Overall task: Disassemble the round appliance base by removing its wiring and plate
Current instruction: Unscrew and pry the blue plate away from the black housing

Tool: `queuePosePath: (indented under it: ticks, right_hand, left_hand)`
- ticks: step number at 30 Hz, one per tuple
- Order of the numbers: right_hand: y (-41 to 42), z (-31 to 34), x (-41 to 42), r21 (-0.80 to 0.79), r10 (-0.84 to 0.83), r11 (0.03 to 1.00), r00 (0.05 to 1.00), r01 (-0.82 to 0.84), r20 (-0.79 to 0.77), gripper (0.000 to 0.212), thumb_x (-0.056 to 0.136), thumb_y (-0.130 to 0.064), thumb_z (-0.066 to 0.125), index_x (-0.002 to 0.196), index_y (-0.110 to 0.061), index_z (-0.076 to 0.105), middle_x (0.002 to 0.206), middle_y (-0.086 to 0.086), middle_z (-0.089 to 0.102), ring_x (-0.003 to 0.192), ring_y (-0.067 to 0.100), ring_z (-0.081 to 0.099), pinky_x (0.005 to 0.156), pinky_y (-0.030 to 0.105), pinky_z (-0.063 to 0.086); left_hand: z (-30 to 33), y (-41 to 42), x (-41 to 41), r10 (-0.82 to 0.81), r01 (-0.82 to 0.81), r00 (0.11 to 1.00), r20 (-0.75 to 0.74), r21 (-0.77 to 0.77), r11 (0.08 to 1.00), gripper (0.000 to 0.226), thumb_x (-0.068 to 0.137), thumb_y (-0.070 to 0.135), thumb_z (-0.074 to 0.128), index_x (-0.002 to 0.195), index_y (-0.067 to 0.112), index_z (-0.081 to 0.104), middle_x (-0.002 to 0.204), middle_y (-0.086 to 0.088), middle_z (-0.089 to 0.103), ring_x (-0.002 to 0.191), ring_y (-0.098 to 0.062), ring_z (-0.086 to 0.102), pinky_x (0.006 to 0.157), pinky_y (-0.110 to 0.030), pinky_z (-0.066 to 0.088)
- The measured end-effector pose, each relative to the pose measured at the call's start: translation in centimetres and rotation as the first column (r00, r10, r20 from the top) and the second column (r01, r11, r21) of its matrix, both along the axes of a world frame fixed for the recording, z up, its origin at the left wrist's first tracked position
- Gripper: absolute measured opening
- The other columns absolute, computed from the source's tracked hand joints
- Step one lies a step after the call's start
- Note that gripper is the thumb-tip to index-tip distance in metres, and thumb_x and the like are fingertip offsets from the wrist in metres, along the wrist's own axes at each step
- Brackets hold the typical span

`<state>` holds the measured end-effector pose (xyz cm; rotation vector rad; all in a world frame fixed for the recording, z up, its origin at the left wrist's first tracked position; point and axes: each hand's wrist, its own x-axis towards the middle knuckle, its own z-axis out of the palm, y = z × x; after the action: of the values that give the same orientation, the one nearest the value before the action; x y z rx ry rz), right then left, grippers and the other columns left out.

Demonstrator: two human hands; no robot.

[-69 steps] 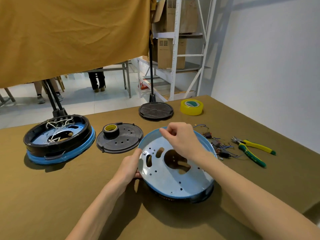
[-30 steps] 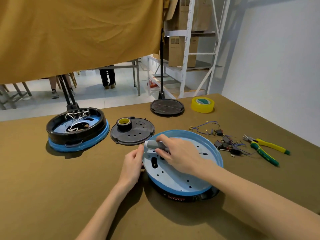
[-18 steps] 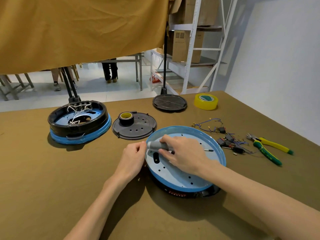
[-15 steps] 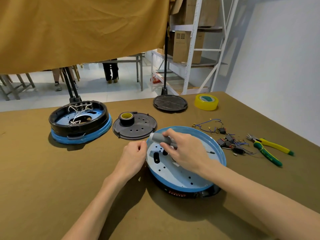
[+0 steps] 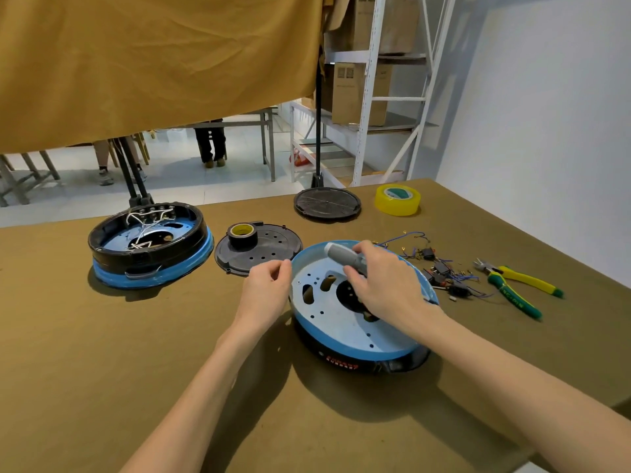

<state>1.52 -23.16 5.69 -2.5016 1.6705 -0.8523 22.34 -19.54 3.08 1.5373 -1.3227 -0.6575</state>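
1. At far left on the worktop [image 5: 85, 353] we see a second base [image 5: 150, 245], black over blue, with white wires inside.
2. Beside it lies a black cover [image 5: 269, 254] carrying a black tape roll [image 5: 242, 235]; another black disc [image 5: 327, 203] sits farther back.
3. Our left hand [image 5: 268, 288] rests at the left rim of the base [image 5: 355, 315], fingers curled; we cannot tell whether it grips the rim.
4. The base sits mid-worktop, tilted, its pale blue plate [image 5: 341, 322] facing up.
5. Our right hand [image 5: 382, 285] is over the plate, clamped on a grey screwdriver [image 5: 345, 257].
6. Right of the base lie loose wiring [image 5: 440, 268] and green-yellow pliers [image 5: 512, 285]; yellow tape [image 5: 397, 199] sits behind.
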Motion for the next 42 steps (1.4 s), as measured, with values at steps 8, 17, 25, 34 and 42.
queuePosePath:
  ticks: [8, 17, 25, 34, 42]
  right_hand:
    - [-1.2, 0.4, -7.1, -0.016, -0.367, 0.930, 0.929, 0.368, 0.039, 0.027, 0.101, -0.045, 0.053, 0.110, -0.019, 0.048, 0.085, -0.001, 0.056, 0.068, 0.024, 0.054, 0.053, 0.032, 0.034]
    - [-2.5, -3.5, -12.4, 0.280, -0.470, 0.803, 0.848, 0.526, -0.245, 0.035, 0.094, -0.053, 0.059, 0.104, -0.021, 0.048, 0.088, 0.000, 0.058, 0.076, 0.023, 0.055, 0.060, 0.033, 0.042]
    - [-3.0, -2.2, -10.7, 0.276, -0.372, 0.898, 0.927, 0.344, 0.055, 0.021, 0.103, -0.026, 0.048, 0.116, -0.015, 0.060, 0.117, 0.010, 0.060, 0.103, 0.029, 0.060, 0.078, 0.039, 0.048]
    - [1.7, 1.8, -1.6, 0.148, 0.165, 0.972, 0.978, -0.183, 0.129, 0.029, 0.101, -0.044, 0.051, 0.113, -0.021, 0.064, 0.105, -0.007, 0.059, 0.096, 0.010, 0.055, 0.083, 0.031, 0.045]
    - [2.3, 4.9, 2.2, 0.433, 0.192, 0.813, 0.881, -0.390, 0.434, 0.098, 0.078, -0.095, 0.024, 0.133, -0.021, 0.059, 0.128, -0.002, 0.065, 0.114, 0.014, 0.059, 0.101, 0.040, 0.045]
  left_hand:
    - [-1.8, -0.3, -0.1, -0.041, 0.054, 0.998, -0.052, 0.291, 0.955, 0.014, 0.098, 0.041, 0.058, 0.103, 0.032, 0.069, 0.087, -0.003, 0.073, 0.053, -0.015, 0.055, 0.045, -0.026, 0.044]
    - [-1.3, -0.1, -1.5, 0.077, -0.010, 0.973, -0.218, 0.295, 0.955, 0.019, 0.105, 0.026, 0.049, 0.099, 0.037, 0.063, 0.089, 0.009, 0.072, 0.089, -0.010, 0.068, 0.061, -0.027, 0.051]
    - [-0.2, 0.4, -1.6, 0.092, 0.002, 0.944, -0.318, 0.286, 0.958, 0.024, 0.110, 0.035, 0.041, 0.119, 0.030, 0.063, 0.099, 0.002, 0.075, 0.091, -0.014, 0.071, 0.057, -0.022, 0.054]
    - [1.8, 1.4, -0.8, 0.067, 0.231, 0.718, -0.693, 0.327, 0.916, 0.041, 0.100, 0.049, 0.059, 0.127, 0.019, 0.067, 0.091, -0.008, 0.077, 0.068, -0.017, 0.072, 0.048, -0.026, 0.053]
    - [3.6, 1.3, -0.7, 0.092, 0.162, 0.500, -0.861, 0.197, 0.967, 0.022, 0.101, 0.014, 0.059, 0.119, 0.001, 0.064, 0.098, -0.015, 0.079, 0.087, -0.020, 0.078, 0.062, -0.029, 0.063]
